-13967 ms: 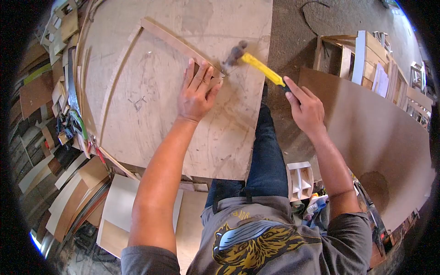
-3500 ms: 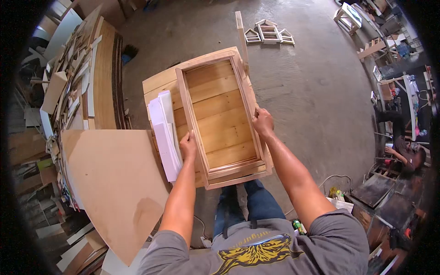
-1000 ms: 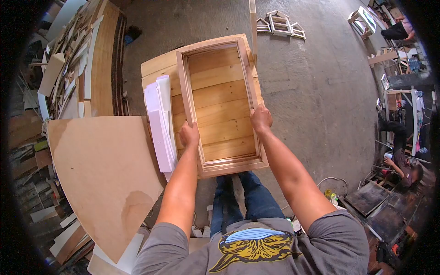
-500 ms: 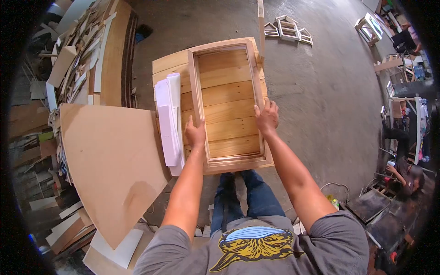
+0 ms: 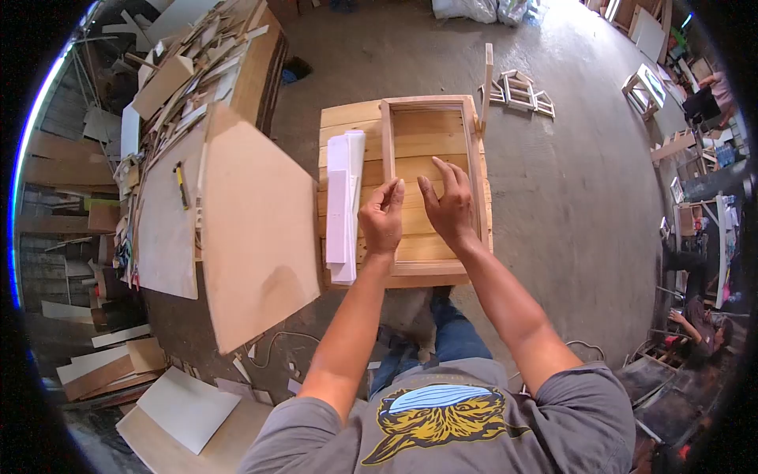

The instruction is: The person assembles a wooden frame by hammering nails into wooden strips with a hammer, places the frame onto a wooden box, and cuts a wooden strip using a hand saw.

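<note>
- Head view: released wooden frame (image 5: 430,270) — resting on counter (image 5: 339,118), pale strips (image 5: 338,213) at nine o'clock.
- Pinching with left hand (image 5: 380,225), contents unclear — spreading right hand (image 5: 453,212).

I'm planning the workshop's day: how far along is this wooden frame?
The frame's four sides look joined, and it lies on planks. Nothing shows in hand: the left hand is pinched, the right hand open. Perhaps remaining: covering the opening, where planks show through.

Slatted wooden tabletop (image 5: 339,117) at centre, pale strips (image 5: 338,213) stacked on its left, rectangular wooden frame (image 5: 430,270) lying flat beside them.
</note>
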A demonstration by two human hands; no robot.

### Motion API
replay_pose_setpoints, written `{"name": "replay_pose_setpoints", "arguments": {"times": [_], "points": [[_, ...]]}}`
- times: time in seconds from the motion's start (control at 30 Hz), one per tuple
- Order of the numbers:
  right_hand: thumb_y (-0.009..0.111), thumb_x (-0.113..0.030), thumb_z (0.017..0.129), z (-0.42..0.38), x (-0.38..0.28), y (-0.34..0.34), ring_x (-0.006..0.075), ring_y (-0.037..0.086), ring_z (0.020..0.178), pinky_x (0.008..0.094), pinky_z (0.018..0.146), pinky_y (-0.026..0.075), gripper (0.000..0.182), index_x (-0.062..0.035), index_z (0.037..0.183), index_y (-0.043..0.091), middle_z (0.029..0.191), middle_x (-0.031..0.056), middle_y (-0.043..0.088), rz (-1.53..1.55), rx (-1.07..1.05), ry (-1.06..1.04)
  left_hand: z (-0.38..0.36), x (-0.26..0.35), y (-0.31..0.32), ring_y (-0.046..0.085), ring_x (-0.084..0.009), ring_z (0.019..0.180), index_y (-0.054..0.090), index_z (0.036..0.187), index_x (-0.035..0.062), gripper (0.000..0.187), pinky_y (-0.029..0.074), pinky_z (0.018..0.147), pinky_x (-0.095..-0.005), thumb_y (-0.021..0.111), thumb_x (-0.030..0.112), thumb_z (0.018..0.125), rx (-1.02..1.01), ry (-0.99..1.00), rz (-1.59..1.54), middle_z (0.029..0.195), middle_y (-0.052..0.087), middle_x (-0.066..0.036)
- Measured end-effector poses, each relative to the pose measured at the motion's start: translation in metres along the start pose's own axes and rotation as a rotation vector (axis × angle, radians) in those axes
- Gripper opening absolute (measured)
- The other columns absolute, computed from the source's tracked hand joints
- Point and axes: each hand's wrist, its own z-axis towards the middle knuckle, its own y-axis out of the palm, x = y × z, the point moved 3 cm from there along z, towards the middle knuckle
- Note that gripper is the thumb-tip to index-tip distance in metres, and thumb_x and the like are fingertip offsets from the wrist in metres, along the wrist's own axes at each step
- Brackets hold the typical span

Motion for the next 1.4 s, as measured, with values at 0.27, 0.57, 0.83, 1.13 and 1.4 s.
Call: {"name": "replay_pose_setpoints", "arguments": {"times": [0.27,0.57,0.83,1.13,1.4], "points": [[0.073,-0.018,0.096,-0.043,-0.215,-0.054,0.0414,0.065,0.113,0.0483,0.098,0.052,0.038,0.0030,0.127,0.066,0.119,0.0236,0.070,0.235,0.143,-0.248,-0.089,0.136,-0.129,0.069,-0.0140,0.104,0.070,0.126,-0.0046,0.027,0.056,0.092,-0.0293,0.064,0.013,0.107,-0.025,0.248,-0.308,0.113,0.076,-0.012],[0.070,-0.024,0.097,-0.127,-0.406,-0.029,0.0436,0.066,0.111,0.0490,0.097,0.052,0.039,0.0022,0.127,0.065,0.120,0.0250,0.068,0.455,0.084,-0.458,-0.163,0.182,-0.322,0.066,-0.0108,0.106,0.069,0.127,-0.0080,0.030,0.053,0.093,-0.0259,0.065,0.014,0.108,0.178,0.416,-0.386,0.114,0.074,-0.009],[0.072,-0.020,0.097,-0.192,-0.529,0.060,0.0386,0.066,0.108,0.0455,0.092,0.054,0.036,0.0005,0.126,0.066,0.116,0.0199,0.068,0.623,-0.100,-0.551,-0.196,0.165,-0.484,0.066,-0.0106,0.104,0.068,0.129,-0.0080,0.033,0.053,0.092,-0.0251,0.064,0.016,0.108,0.510,0.417,-0.209,0.113,0.075,-0.008],[0.075,-0.015,0.093,-0.230,-0.627,0.213,0.0371,0.067,0.111,0.0439,0.096,0.054,0.034,-0.0020,0.124,0.069,0.117,0.0181,0.071,0.718,-0.321,-0.474,-0.165,0.101,-0.627,0.063,-0.0066,0.094,0.074,0.118,-0.0067,0.030,0.050,0.083,-0.0223,0.064,0.020,0.109,0.818,0.274,-0.206,0.104,0.074,-0.004],[0.074,-0.014,0.093,-0.212,-0.695,0.382,0.0380,0.067,0.111,0.0443,0.096,0.054,0.034,-0.0005,0.123,0.070,0.116,0.0206,0.071,0.685,-0.459,-0.387,-0.065,0.024,-0.761,0.061,-0.0054,0.087,0.075,0.114,-0.0052,0.035,0.049,0.076,-0.0226,0.064,0.028,0.109,0.836,0.170,-0.065,0.098,0.072,-0.001]]}}
